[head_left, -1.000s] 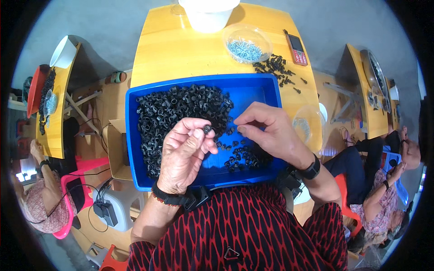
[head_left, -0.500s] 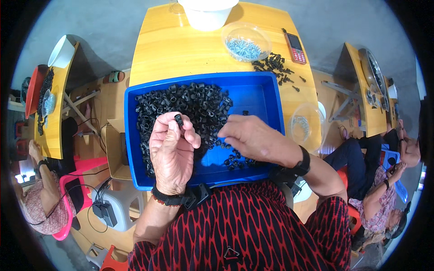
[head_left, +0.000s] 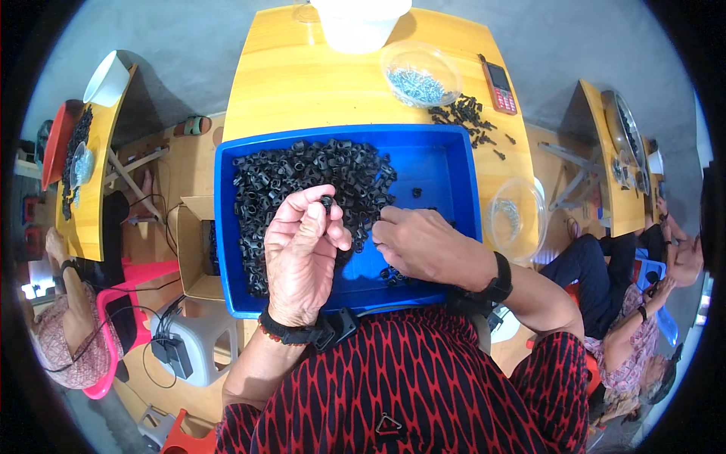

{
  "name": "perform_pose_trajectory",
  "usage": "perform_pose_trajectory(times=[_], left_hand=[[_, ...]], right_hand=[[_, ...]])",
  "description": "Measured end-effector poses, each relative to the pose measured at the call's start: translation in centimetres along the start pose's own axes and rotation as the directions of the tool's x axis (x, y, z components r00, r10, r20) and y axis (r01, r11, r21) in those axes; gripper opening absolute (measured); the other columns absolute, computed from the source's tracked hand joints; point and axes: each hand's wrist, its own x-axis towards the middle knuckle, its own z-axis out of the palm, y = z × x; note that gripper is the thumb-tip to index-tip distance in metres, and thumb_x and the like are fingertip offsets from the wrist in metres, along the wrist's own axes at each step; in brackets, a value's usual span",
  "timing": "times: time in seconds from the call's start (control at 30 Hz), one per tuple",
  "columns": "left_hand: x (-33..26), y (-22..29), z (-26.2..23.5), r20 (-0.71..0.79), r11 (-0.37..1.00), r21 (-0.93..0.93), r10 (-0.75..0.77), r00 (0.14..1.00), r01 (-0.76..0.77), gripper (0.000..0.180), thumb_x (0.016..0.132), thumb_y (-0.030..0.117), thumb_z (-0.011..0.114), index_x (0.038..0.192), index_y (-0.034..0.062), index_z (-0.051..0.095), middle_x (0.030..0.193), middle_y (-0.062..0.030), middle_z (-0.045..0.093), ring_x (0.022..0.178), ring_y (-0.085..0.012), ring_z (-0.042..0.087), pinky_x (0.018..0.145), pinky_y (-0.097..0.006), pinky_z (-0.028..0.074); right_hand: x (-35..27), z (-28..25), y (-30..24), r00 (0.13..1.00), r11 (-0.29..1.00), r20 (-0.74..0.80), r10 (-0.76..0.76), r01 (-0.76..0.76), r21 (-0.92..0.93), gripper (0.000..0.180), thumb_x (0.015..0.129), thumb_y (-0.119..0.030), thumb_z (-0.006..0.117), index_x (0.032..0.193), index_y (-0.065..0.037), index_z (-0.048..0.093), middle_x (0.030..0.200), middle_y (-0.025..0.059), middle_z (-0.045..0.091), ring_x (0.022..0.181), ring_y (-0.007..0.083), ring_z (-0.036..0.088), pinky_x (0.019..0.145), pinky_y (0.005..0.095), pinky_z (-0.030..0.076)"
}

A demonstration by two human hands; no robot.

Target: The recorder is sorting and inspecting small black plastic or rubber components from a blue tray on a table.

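Note:
A blue tray [head_left: 460, 175] sits on my lap edge against a yellow table, filled on its left with a heap of small black plastic parts [head_left: 302, 181]. My left hand [head_left: 301, 257] is raised over the tray, pinching one small black part [head_left: 327, 202] between thumb and fingertips. My right hand [head_left: 423, 246] rests low in the tray, fingers curled down among a few loose black parts; what it grips is hidden.
On the yellow table [head_left: 302, 83] stand a clear bowl of small metal screws [head_left: 420, 76], a white bucket [head_left: 359, 23], a red phone [head_left: 499, 79] and a scatter of black parts [head_left: 465, 117]. A second clear bowl [head_left: 514, 219] sits right of the tray. Other people work at both sides.
My left hand has risen and turned, holding the black part higher at its fingertips. My right hand has moved down and left inside the tray, away from the left hand.

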Motion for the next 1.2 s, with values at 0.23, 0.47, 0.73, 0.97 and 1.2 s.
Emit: perform_pose_trajectory(times=[0.23,0.47,0.73,0.97,1.2], left_hand=[[0.0,0.0,-0.1,0.014,0.999,0.050,-0.008,1.000,0.007,0.020,0.097,0.013,0.065,0.114,0.0026,0.063,0.098,-0.0095,0.065,0.074,-0.0130,0.060,0.063,-0.027,0.051],[-0.2,0.1,0.5,0.026,0.974,0.186,-0.137,0.990,0.129,0.015,0.096,0.011,0.066,0.106,-0.0003,0.064,0.094,-0.0107,0.070,0.071,-0.0119,0.064,0.064,-0.027,0.056],[-0.1,0.1,0.5,0.062,0.945,0.257,-0.223,0.973,0.201,0.016,0.095,0.010,0.067,0.106,-0.0010,0.065,0.094,-0.0111,0.071,0.071,-0.0116,0.065,0.063,-0.026,0.055],[-0.2,0.1,0.5,0.063,0.943,0.244,-0.249,0.967,0.227,0.016,0.094,0.006,0.068,0.107,-0.0012,0.067,0.093,-0.0102,0.071,0.072,-0.0108,0.065,0.062,-0.024,0.056],[-0.2,0.0,0.4,0.031,0.936,0.242,-0.270,0.962,0.255,0.014,0.092,0.005,0.069,0.105,0.0004,0.067,0.091,-0.0111,0.072,0.070,-0.0120,0.066,0.060,-0.026,0.058]], right_hand=[[-1.2,-1.7,-0.3,0.989,0.987,-0.128,-0.071,0.088,0.134,0.007,0.084,-0.006,0.063,0.087,0.000,0.061,0.085,0.0160,0.060,0.079,0.0376,0.063,0.069,0.0466,0.052],[-1.8,-2.4,0.4,0.972,0.610,-0.150,0.182,0.008,0.793,0.010,0.088,-0.001,0.069,0.097,-0.001,0.065,0.087,0.0048,0.069,0.073,0.0112,0.064,0.065,0.0281,0.052],[0.2,-3.0,-0.1,0.859,0.715,-0.513,-0.012,0.366,0.596,0.012,0.088,0.006,0.069,0.095,-0.003,0.068,0.095,0.0051,0.066,0.086,0.0115,0.064,0.071,0.0253,0.053],[0.3,-2.8,-1.0,0.827,0.771,-0.562,0.009,0.352,0.530,0.018,0.085,0.008,0.069,0.099,-0.003,0.067,0.092,0.0064,0.066,0.083,0.0151,0.066,0.070,0.0275,0.053],[0.4,-3.0,-1.2,0.833,0.860,-0.552,-0.034,0.305,0.408,0.026,0.082,0.009,0.067,0.105,-0.004,0.066,0.089,0.0090,0.065,0.079,0.0216,0.067,0.067,0.0304,0.053]])
